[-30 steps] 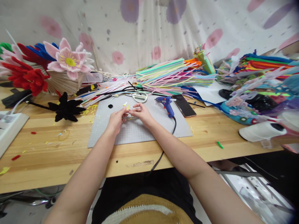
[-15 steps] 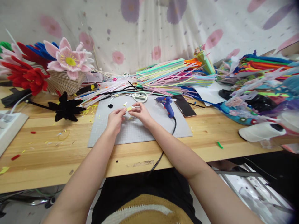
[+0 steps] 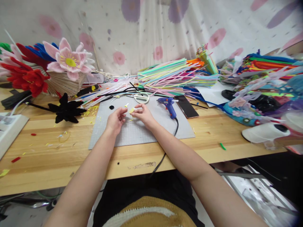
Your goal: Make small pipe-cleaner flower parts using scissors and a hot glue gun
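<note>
Over the grey cutting mat [image 3: 139,134], my right hand [image 3: 143,114] pinches a small yellow piece [image 3: 132,110] between thumb and fingers. My left hand [image 3: 115,120] is just to its left, fingers curled and slightly apart, with nothing visible in it. A small yellow and white bit [image 3: 126,105] lies on the mat beyond my hands, and a round black piece [image 3: 111,107] rests near the mat's left side. White-handled scissors [image 3: 141,98] lie at the mat's far edge. To the right is a blue glue gun [image 3: 169,107].
A phone [image 3: 187,106] lies right of the glue gun, whose black cord [image 3: 161,163] runs off the front edge. Pipe cleaner bundles [image 3: 165,75] line the back. A black flower [image 3: 66,109] and a power strip [image 3: 11,129] are at left, a white bottle [image 3: 265,132] at right.
My left hand has let go of the yellow piece and moved slightly left, its fingers loosening. The yellow piece stays in my right hand, a little farther right.
</note>
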A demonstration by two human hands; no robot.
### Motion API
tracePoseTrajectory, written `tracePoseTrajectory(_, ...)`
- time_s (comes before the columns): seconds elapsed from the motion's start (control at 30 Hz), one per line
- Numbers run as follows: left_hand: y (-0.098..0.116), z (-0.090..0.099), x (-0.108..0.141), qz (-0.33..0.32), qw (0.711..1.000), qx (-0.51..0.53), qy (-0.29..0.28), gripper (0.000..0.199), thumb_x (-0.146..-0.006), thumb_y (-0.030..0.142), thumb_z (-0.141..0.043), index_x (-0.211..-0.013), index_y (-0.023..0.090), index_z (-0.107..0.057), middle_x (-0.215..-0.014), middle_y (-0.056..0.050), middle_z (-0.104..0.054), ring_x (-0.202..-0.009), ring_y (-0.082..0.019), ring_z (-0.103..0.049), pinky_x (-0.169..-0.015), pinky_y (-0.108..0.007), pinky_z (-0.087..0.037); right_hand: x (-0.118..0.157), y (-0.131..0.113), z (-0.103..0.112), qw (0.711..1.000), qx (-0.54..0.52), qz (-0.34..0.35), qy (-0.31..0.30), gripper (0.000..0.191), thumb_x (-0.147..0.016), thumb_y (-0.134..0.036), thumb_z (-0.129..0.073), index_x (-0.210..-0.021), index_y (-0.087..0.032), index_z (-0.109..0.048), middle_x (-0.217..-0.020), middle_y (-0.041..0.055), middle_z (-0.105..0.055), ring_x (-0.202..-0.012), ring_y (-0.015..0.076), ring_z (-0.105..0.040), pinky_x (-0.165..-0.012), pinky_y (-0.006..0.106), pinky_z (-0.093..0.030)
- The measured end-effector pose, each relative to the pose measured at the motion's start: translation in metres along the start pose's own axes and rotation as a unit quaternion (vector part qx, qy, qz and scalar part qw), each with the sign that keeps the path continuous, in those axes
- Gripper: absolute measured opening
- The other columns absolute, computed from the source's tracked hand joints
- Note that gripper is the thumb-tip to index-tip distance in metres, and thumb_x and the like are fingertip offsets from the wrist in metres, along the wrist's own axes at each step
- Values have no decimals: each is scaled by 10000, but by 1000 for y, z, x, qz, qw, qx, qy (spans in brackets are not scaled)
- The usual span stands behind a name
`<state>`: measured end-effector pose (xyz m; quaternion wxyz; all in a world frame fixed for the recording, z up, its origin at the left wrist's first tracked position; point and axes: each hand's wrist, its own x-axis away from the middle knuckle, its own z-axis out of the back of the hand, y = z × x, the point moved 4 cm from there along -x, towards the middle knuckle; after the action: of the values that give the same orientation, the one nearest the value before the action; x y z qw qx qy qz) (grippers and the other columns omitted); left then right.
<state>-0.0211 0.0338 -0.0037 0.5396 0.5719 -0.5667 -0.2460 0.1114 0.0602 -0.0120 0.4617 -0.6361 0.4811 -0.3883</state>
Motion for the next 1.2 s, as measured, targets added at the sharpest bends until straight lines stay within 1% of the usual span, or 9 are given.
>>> tracePoseTrajectory(0.1, 2, 3, 0, -47, 998, -9, 29, 271, -553, 383, -693, -698, 155, -674, -924, -79, -664, -634, -82, -491, -490, -187, -347, 1, 0, 2, 1000, -5, -11, 3, 465, -509, -199, -742, -846, -203, -422, -617, -83, -607, -567, 67, -574, -621, 218, -425)
tracePoseTrajectory(0.17, 2, 0, 0, -71, 996, -52, 6, 325, -499, 384, -749, -718, 151, -688, -887, -76, -665, -651, -91, -498, -498, -188, -343, 2, 0, 3, 1000, -10, -16, 0, 467, -514, -215, -743, -852, -203, -422, -630, -79, -611, -576, 70, -579, -620, 219, -427)
tracePoseTrajectory(0.27, -3, -6, 2, -82, 991, -99, -39, 375, -453, 406, -782, -706, 140, -702, -755, -65, -653, -642, -106, -498, -496, -201, -331, 2, -1, 4, 1000, -18, -25, -4, 467, -518, -227, -739, -858, -201, -419, -636, -75, -613, -576, 74, -581, -614, 220, -430)
tracePoseTrajectory(0.37, -5, -7, 3, -96, 989, -109, -28, 358, -439, 399, -788, -675, 143, -704, -673, -37, -632, -595, -96, -471, -489, -211, -309, 3, -1, 3, 999, -16, -33, -3, 457, -512, -204, -733, -851, -198, -426, -629, -75, -614, -571, 75, -582, -616, 220, -431)
tracePoseTrajectory(0.53, -7, -5, -1, -100, 988, -116, 1, 330, -466, 400, -773, -658, 143, -695, -622, -21, -609, -557, -91, -448, -488, -220, -302, 5, -6, 3, 1000, -8, -15, -25, 406, -533, -184, -706, -840, -204, -442, -639, -69, -630, -623, 89, -603, -655, 233, -441)
tracePoseTrajectory(0.7, -7, -4, -3, -105, 987, -125, 6, 368, -462, 440, -771, -653, 139, -678, -641, -25, -617, -540, -88, -444, -477, -223, -295, 5, -8, 8, 1000, 12, 4, -29, 308, -566, -192, -655, -818, -198, -477, -695, -32, -660, -662, 101, -603, -654, 237, -438)
tracePoseTrajectory(0.93, -5, -6, 2, -108, 986, -123, 14, 393, -441, 463, -785, -578, 140, -610, -527, 14, -516, -460, -61, -366, -435, -227, -249, 5, -7, 6, 999, -10, -9, -33, 243, -577, -213, -594, -801, -197, -502, -690, -33, -652, -656, 99, -592, -658, 237, -430)
tracePoseTrajectory(1.03, -4, -6, 2, -116, 986, -116, 14, 385, -457, 455, -779, -574, 145, -583, -514, 29, -487, -441, -50, -342, -427, -222, -246, 4, -8, 9, 1000, -26, -4, 1, 188, -568, -190, -540, -753, -192, -506, -644, -38, -621, -612, 86, -559, -628, 222, -418)
tracePoseTrajectory(1.2, -5, -4, -2, -132, 984, -121, 18, 332, -504, 416, -754, -635, 146, -615, -525, 35, -503, -439, -48, -342, -437, -218, -262, -5, -9, 27, 992, -54, 22, 112, 79, -580, -181, -505, -657, -186, -491, -547, -55, -473, -503, 57, -428, -515, 196, -349)
